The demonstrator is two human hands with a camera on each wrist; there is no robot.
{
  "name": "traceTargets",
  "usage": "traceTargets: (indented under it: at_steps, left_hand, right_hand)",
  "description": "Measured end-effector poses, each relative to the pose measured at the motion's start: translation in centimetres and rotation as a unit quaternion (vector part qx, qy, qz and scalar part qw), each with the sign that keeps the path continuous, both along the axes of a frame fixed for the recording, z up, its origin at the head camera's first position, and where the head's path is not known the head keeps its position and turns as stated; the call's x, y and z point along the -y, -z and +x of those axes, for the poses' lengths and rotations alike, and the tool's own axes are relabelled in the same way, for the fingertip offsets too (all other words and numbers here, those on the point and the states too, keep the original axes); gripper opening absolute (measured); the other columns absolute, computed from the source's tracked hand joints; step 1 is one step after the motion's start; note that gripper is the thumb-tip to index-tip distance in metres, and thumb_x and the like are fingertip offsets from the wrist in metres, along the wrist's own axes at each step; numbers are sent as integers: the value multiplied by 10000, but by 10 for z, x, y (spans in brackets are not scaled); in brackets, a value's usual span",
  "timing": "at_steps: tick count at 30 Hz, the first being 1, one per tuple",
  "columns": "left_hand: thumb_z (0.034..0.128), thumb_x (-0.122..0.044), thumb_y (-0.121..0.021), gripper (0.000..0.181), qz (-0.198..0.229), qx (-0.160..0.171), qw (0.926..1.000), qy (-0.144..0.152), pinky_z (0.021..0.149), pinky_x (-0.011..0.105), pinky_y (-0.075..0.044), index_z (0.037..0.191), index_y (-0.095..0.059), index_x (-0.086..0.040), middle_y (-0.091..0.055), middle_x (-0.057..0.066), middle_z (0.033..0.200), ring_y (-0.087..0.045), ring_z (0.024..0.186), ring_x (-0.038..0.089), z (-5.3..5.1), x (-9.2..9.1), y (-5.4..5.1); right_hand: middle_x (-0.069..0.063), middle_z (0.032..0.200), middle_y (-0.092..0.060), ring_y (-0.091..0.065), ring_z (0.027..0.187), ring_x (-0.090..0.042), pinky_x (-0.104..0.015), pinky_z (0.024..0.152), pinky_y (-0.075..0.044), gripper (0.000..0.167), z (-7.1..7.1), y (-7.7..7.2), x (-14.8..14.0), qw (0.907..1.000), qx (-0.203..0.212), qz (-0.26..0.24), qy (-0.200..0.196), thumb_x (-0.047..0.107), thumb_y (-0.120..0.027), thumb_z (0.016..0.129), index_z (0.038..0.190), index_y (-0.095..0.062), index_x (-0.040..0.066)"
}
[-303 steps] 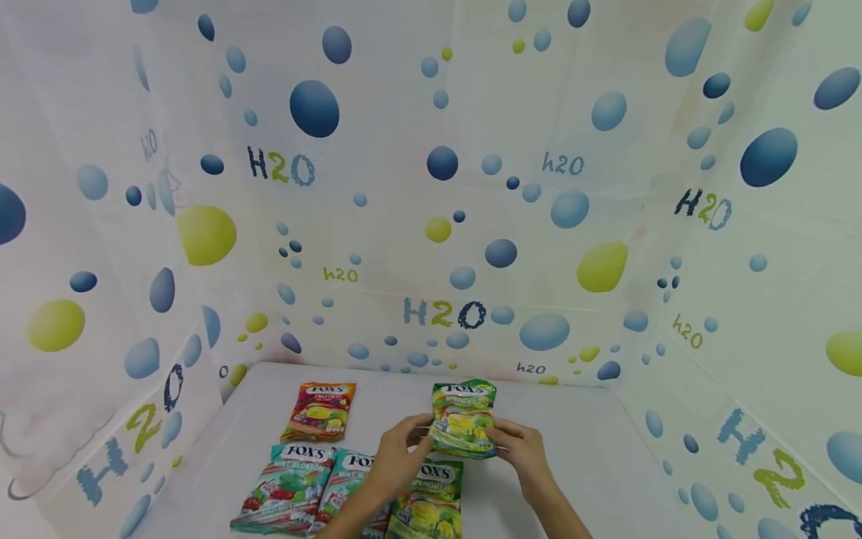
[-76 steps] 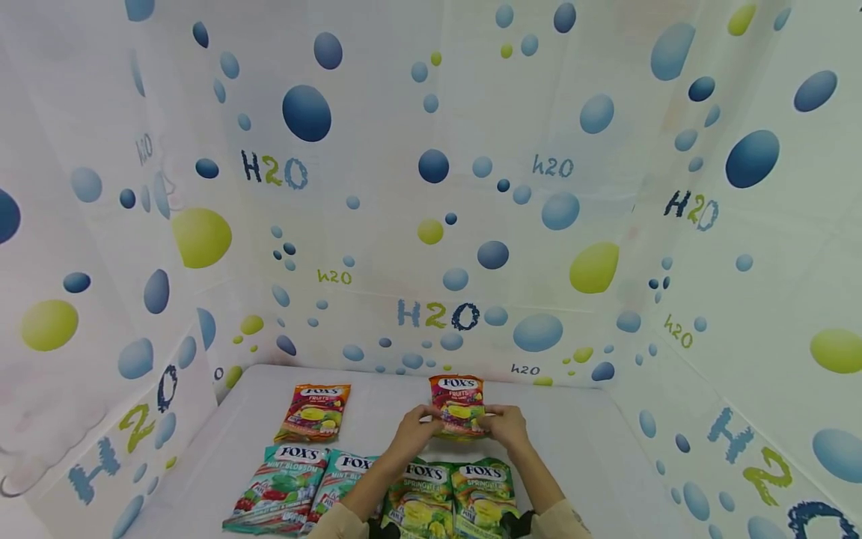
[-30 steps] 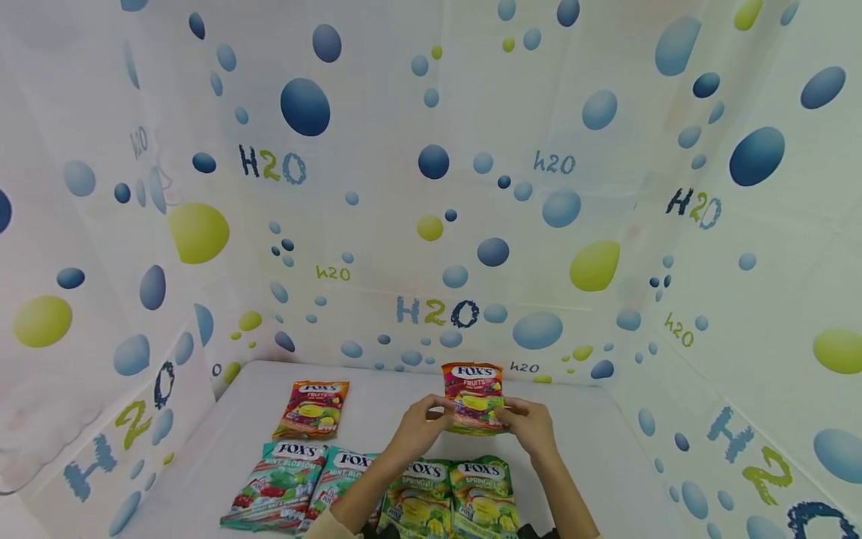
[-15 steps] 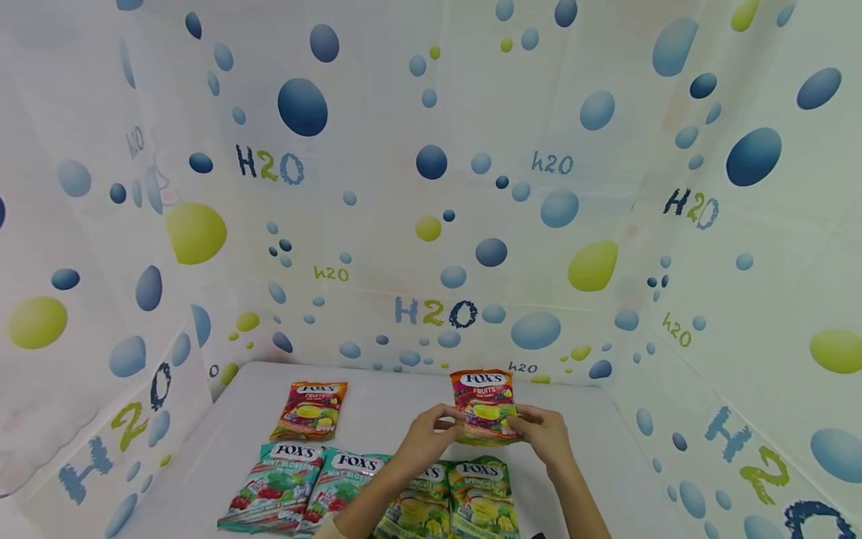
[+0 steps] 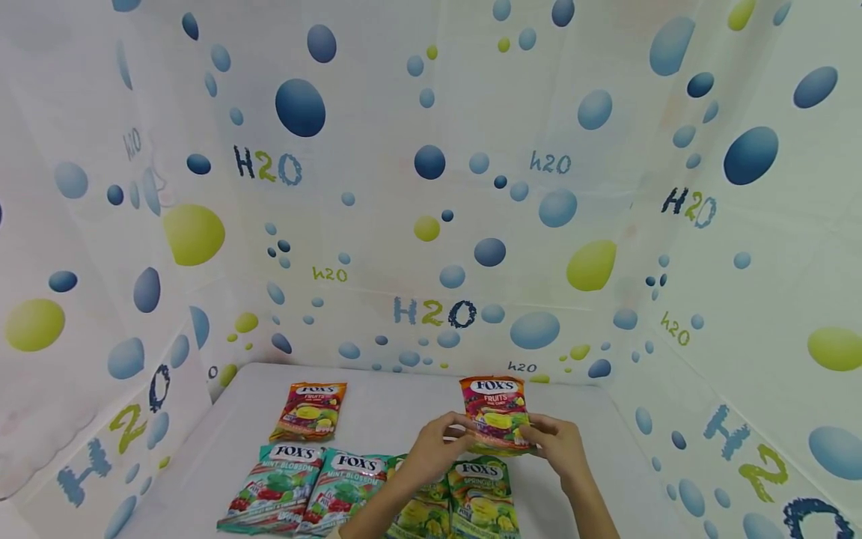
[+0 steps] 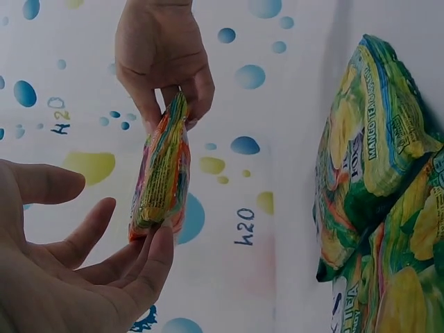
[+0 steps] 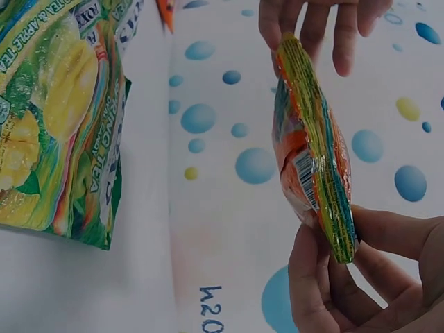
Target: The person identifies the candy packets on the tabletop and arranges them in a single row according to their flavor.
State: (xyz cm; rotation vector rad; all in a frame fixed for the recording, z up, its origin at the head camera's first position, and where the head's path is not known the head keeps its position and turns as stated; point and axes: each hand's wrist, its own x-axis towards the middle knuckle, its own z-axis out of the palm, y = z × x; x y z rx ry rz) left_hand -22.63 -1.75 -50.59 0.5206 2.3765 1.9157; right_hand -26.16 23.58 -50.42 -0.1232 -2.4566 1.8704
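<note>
Both hands hold an orange-red Fox's Fruits candy bag (image 5: 497, 413) at the table's far middle, its printed front toward the head camera. My left hand (image 5: 434, 448) pinches its left edge; in the left wrist view some fingers (image 6: 52, 183) stand spread away from it. My right hand (image 5: 562, 448) pinches the right edge, thumb and fingers on opposite faces in the right wrist view. Nearer me lie a green Spring Tea candy bag (image 5: 481, 498) and a second green candy bag (image 5: 420, 513), the latter partly hidden by my left forearm.
Two teal Mint Blossom candy bags, the left one (image 5: 274, 486) and the right one (image 5: 345, 490), continue the near row. Another orange Fruits bag (image 5: 310, 412) lies behind them. A patterned curtain (image 5: 431, 187) borders the white table (image 5: 397, 400) at the back and sides.
About ten seconds ago the hands held a green Spring Tea bag; now it lies in the near row and they hold the orange one. Over the last second that bag moved right and slightly down.
</note>
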Motion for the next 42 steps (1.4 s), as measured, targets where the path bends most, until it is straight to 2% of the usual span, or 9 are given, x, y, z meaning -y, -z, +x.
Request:
traceTargets:
  at_steps: [8,15,23,28,33,42]
  left_hand:
    - [1033,-256,-656,191,-105,209,9996,130,904,531,-587,1182,-688,-140,-683,74,1266,-658,1150,343,9,-8,-1]
    - [1029,-240,-660,185,-84,191,9994,276,889,481,-594,1182,-686,-139,-681,35,1238,-655,1140,313,15,-12,0]
    - [1017,-217,-657,178,-190,103,9989,419,900,395,-589,1179,-686,-148,-684,5,1231,-671,1122,263,18,-17,5]
    - [1015,-211,-654,179,-132,199,9975,659,916,365,-584,1174,-686,-137,-679,4,1225,-668,1123,240,20,-21,8]
    - [1010,-226,-640,203,-77,235,9965,803,878,295,-572,1182,-691,-132,-692,-1,1175,-670,1074,180,24,-27,14]
    - [1011,-185,-646,187,-25,432,9949,912,914,318,-575,1184,-682,-128,-679,-9,1213,-670,1105,207,30,-38,21]
  right_hand:
    - [-161,1068,-772,-757,892,-276,-388,710,-652,346,13,-3,-7,9999,99,-68,78,126,-781,915,1204,-741,-59]
    - [-158,1065,-773,-750,879,-259,-404,708,-652,370,22,-4,-15,9998,135,81,95,154,-788,919,1213,-734,-65]
    - [-158,1051,-775,-756,879,-279,-394,691,-651,386,30,1,-24,9997,157,105,151,160,-801,911,1210,-731,-74]
    - [-169,1058,-774,-759,883,-282,-407,700,-652,400,35,4,-30,9993,258,151,214,167,-804,914,1218,-724,-81]
    - [-175,1070,-771,-758,880,-273,-410,714,-652,393,39,7,-37,9988,381,187,262,147,-793,918,1224,-718,-87]
    - [-172,1065,-768,-753,873,-284,-421,722,-651,389,46,14,-50,9972,577,317,343,155,-804,913,1216,-729,-76]
